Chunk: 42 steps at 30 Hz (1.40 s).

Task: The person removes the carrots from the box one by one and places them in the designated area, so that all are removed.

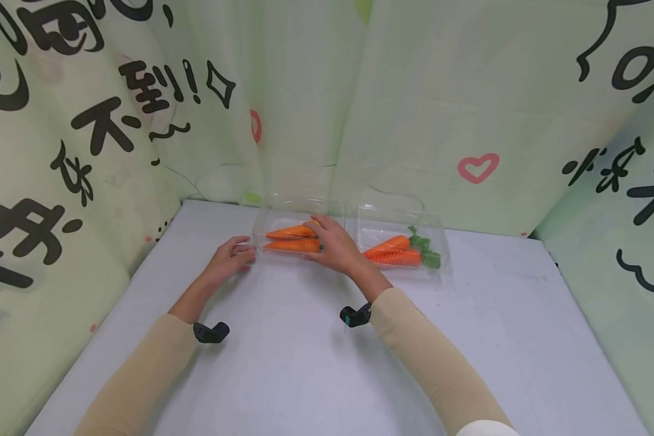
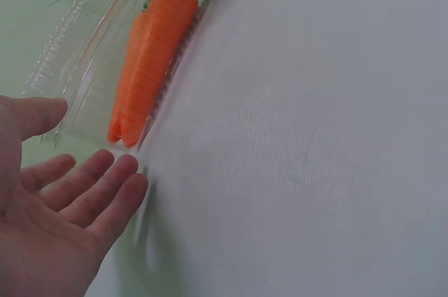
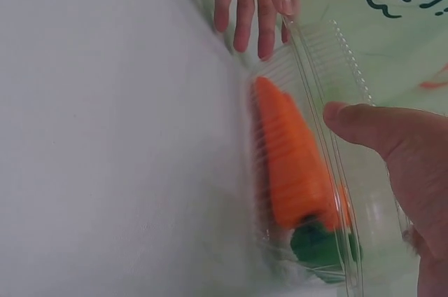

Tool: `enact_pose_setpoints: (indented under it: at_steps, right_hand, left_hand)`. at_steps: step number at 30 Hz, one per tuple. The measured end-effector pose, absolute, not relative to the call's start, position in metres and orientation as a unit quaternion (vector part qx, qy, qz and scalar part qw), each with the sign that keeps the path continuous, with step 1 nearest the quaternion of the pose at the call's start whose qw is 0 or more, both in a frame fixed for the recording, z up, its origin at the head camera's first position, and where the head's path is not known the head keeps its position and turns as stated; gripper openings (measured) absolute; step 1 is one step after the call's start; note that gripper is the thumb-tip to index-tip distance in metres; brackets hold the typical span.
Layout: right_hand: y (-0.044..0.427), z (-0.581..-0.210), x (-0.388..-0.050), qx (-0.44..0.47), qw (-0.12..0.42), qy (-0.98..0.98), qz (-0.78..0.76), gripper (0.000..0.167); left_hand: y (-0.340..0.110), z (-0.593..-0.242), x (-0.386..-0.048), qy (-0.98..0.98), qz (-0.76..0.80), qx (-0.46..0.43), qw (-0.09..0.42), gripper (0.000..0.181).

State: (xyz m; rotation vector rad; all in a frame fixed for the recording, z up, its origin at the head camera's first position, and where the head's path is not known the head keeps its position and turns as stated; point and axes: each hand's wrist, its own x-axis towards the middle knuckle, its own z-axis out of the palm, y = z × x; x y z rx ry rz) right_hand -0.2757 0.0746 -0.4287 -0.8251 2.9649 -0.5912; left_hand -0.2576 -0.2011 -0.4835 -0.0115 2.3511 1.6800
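Two orange carrots [image 1: 294,245] lie side by side in a clear plastic box [image 1: 304,209]; their green tops show in the left wrist view. My left hand [image 1: 231,261] is at the left end of this box, its fingers [image 2: 119,178] spread and slightly bent, holding nothing. Over the right end reaches my right hand [image 1: 335,245], with its thumb [image 3: 357,122] stretched across the clear plastic. Its other fingers are partly hidden. A second clear plastic box [image 1: 403,218] to the right contains more carrots [image 1: 395,257] with green tops.
Both boxes stand near the back edge of the white table [image 1: 283,363]. Pale green curtains [image 1: 403,103] with black lettering and pink hearts hang behind and at both sides. Dark cameras [image 1: 211,332] are worn on both wrists.
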Motion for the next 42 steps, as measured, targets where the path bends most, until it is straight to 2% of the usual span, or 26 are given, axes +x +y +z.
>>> enact_pose_setpoints:
  at_steps: [7, 25, 29, 37, 42]
  right_hand:
    - [0.074, -0.432, -0.275, -0.255, 0.014, 0.948, -0.19, 0.07]
    - [0.079, -0.441, -0.28, -0.247, 0.017, 0.943, -0.223, 0.068]
    - [0.078, -0.442, -0.281, -0.243, 0.016, 0.943, -0.226, 0.063]
    - [0.075, -0.442, -0.282, -0.24, -0.006, 0.942, -0.235, 0.036]
    - [0.073, -0.443, -0.282, -0.23, -0.008, 0.942, -0.243, 0.036]
  left_hand:
    - [-0.195, -0.486, -0.256, 0.801, 0.581, -0.015, 0.143, 0.055]
    - [-0.188, -0.486, -0.261, 0.814, 0.562, -0.011, 0.145, 0.049]
    - [-0.186, -0.484, -0.261, 0.816, 0.558, -0.024, 0.147, 0.047]
    - [-0.185, -0.483, -0.262, 0.814, 0.561, -0.036, 0.146, 0.044]
    - [-0.185, -0.485, -0.263, 0.813, 0.564, -0.034, 0.139, 0.046]
